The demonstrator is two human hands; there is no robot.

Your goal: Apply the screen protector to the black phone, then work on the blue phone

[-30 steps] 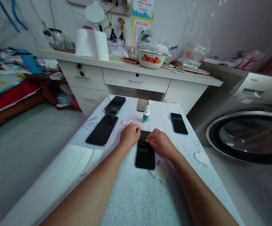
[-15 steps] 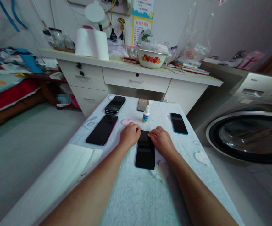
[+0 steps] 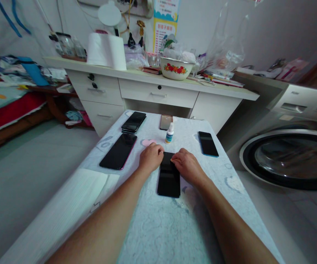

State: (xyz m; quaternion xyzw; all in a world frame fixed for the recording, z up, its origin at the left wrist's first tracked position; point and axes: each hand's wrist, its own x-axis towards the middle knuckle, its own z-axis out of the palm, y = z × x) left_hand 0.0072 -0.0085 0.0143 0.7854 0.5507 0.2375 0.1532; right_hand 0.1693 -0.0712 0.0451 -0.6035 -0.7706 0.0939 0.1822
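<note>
A black smartphone (image 3: 168, 180) lies flat on the cloth-covered table, screen up, between my two hands. My left hand (image 3: 151, 157) is closed at its upper left corner, the fingertips curled against the edge. Over the upper right part of the screen, my right hand (image 3: 187, 164) is closed in a pinch. Whatever those right fingertips hold, if anything, is too small to make out. Just beyond the hands stands a small white spray bottle (image 3: 169, 133) with a blue and yellow label.
Left of my hands lies a larger phone (image 3: 118, 151), with a phone stack (image 3: 134, 121) behind it. A blue-edged phone (image 3: 208, 143) lies right, a brown-framed phone (image 3: 166, 122) at the back. White sheets (image 3: 88, 187) sit at the left edge. A washing machine (image 3: 287, 110) stands right.
My right hand has shifted slightly left over the screen's upper part. The left hand stays at the phone's corner, and the phone lies in the same place.
</note>
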